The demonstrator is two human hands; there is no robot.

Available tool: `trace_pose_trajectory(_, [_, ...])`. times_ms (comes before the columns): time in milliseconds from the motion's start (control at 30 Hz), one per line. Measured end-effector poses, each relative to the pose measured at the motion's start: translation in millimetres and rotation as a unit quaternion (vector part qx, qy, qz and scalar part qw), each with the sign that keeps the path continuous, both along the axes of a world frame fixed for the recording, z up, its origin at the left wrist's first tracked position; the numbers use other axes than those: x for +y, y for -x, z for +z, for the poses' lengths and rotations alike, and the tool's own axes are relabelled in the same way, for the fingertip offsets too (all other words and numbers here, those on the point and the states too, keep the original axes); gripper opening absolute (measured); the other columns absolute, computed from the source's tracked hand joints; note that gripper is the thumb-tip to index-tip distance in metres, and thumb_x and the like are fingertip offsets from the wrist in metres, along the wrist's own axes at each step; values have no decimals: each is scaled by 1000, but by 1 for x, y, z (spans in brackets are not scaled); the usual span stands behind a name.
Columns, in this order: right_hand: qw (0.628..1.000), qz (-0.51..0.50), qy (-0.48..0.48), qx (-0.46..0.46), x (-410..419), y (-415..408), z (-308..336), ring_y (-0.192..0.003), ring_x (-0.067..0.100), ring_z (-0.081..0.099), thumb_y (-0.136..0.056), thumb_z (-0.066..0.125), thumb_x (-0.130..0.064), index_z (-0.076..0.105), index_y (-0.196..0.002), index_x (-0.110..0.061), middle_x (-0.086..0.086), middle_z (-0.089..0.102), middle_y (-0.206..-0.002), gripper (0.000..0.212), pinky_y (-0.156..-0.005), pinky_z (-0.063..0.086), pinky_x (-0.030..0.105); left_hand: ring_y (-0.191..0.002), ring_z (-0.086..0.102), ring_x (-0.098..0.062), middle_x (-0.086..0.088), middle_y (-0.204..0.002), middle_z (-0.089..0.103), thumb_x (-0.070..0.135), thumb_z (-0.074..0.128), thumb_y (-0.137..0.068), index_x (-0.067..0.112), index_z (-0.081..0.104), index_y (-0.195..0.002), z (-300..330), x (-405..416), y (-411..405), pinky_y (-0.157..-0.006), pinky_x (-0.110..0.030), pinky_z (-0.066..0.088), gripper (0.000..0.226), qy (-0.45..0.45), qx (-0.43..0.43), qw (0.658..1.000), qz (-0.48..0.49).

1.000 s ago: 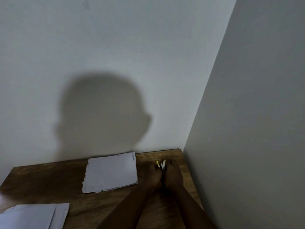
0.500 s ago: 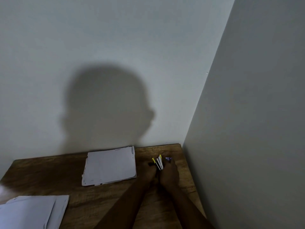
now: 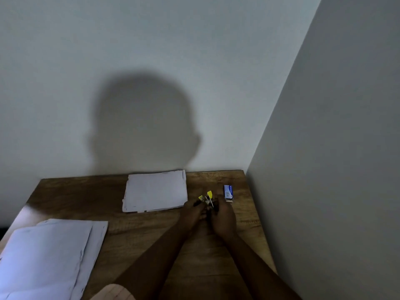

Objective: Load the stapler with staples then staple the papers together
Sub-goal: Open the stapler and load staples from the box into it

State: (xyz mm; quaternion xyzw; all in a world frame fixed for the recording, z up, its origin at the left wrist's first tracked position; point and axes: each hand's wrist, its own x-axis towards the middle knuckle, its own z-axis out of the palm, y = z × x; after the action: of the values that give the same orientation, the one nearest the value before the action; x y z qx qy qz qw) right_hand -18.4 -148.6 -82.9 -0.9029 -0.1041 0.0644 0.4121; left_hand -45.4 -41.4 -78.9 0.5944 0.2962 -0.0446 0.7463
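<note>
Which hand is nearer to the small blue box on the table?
The right hand. It is just below and slightly left of the small blue box, fingertips close to it. The left hand is farther left, beyond the stapler both hands hold.

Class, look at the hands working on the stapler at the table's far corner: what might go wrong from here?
1. Both hands, left hand and right hand, crowd the small stapler; a fingertip may get pinched.
2. The light is dim, so staples could be seated badly.
3. The staple box lies close beyond the hands and could be knocked about.
</note>
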Motion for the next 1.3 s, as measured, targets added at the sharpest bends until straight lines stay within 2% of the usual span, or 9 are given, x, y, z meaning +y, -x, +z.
trace_pose_trajectory(167, [993,38,-107,32,3,28,0,-73,0,62,-88,63,-13,63,-106,-26,-14,66,-81,23,-66,46,18,-79,69,-16,-11,-90,72,13,61,-93,5,67,-101,6,22,36,-74,-27,58,13,-95,-45,993,-51])
trace_pose_trajectory(300, [986,61,-145,56,10,59,-3,-70,0,61,-83,70,-13,65,-95,-31,-11,64,-73,22,-67,50,21,-83,70,-26,-19,-95,73,22,64,-91,0,69,-101,12,41,77,-79,-35,58,24,-85,-42,994,-59])
trace_pose_trajectory(433, [980,80,-165,77,21,89,-6,-65,-2,56,-79,74,-17,63,-87,-33,-16,61,-68,21,-63,46,19,-89,67,-32,-20,-95,72,26,62,-92,3,69,-94,13,50,111,-84,-43,51,24,-181,-22,982,-48])
trace_pose_trajectory(600, [976,91,-168,100,37,116,-3,-74,15,62,-77,75,-11,62,-84,-26,-4,63,-76,20,-70,52,37,-77,61,-24,-14,-84,68,25,60,-92,6,67,-86,10,52,139,-68,-33,42,21,-244,-2,970,-4])
trace_pose_trajectory(700, [982,84,-147,87,45,125,0,-78,17,67,-76,74,-11,65,-91,-19,1,69,-82,19,-71,54,39,-70,56,-15,-7,-79,64,26,59,-92,9,64,-86,14,50,146,-60,-27,39,19,-275,-3,961,7])
trace_pose_trajectory(833, [988,76,-117,69,50,132,6,-75,20,66,-78,73,-12,63,-88,-13,2,69,-78,14,-67,52,36,-79,63,-23,-11,-87,68,25,56,-94,5,64,-93,17,51,152,-65,-31,44,22,-293,-13,956,-1])
trace_pose_trajectory(933, [989,76,-108,58,51,136,12,-70,19,63,-78,72,-10,57,-79,-18,-5,63,-70,16,-63,48,32,-75,59,-18,-7,-84,65,24,55,-94,5,63,-93,19,51,154,-60,-26,40,21,-307,-17,952,-4])
trace_pose_trajectory(1100, [991,63,-108,51,53,144,16,-66,19,62,-79,67,-5,56,-78,-16,2,64,-71,15,-59,46,31,-71,54,-14,-3,-81,58,22,51,-96,10,54,-89,18,45,159,-54,-23,33,15,-353,-25,935,-8])
trace_pose_trajectory(1300, [992,58,-107,36,54,150,17,-64,27,59,-79,58,5,52,-77,-13,8,62,-68,19,-58,45,36,-82,57,-25,-18,-96,62,16,48,-97,-1,55,-102,18,42,162,-67,-30,37,19,-360,-58,931,-17])
